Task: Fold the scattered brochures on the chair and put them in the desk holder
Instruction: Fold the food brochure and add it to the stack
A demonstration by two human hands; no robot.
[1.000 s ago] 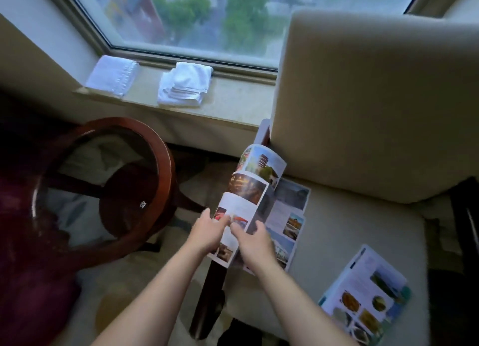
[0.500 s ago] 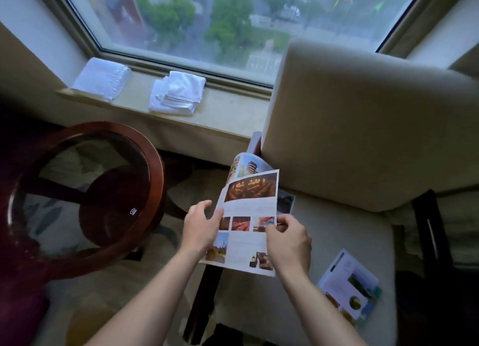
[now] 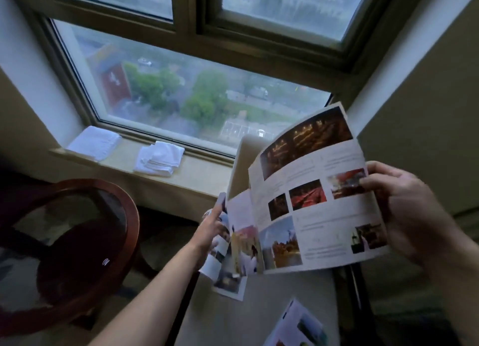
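Note:
I hold a photo brochure (image 3: 308,205) lifted in the air over the beige chair (image 3: 259,306). My right hand (image 3: 404,210) grips its right edge, thumb on a red picture. My left hand (image 3: 213,229) holds the left panels, which hang bent downward. The brochure is partly unfolded, its big panel facing me. A second brochure (image 3: 298,327) lies flat on the chair seat at the bottom right. Most of the chair back is hidden behind the held brochure. No desk holder is in view.
A round dark wooden table with a glass top (image 3: 77,244) stands to the left. Two piles of folded white towels (image 3: 96,143) (image 3: 159,159) lie on the window sill. A large window (image 3: 197,91) fills the top. A wall (image 3: 427,86) rises at the right.
The brochure has risen from the chair seat and come closer to the camera, with my hands spread wider apart. The view has tilted up toward the window.

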